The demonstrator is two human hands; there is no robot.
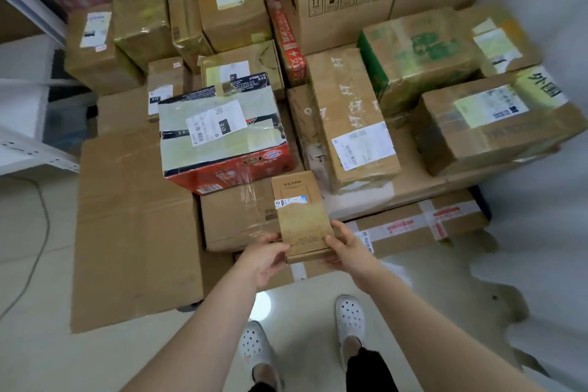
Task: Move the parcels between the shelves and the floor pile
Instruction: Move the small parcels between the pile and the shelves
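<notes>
Both hands, left hand (265, 259), right hand (348, 250) — gripping slim brown parcel (300, 213) by near end, over floor pile (350, 124)

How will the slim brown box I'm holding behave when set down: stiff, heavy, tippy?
Probably stiff: the slim brown box keeps flat faces though the left hand and right hand grip only its near end. Likely light, since it is thin. Laid flat, it should not tip.

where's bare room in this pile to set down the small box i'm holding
Widest: the bare top of the big flat carton, between the white shelf and the red printed box. A narrow bare strip lies in front of the long taped carton. The tiled floor by the shoes is free. Back rows are packed tight.
</notes>
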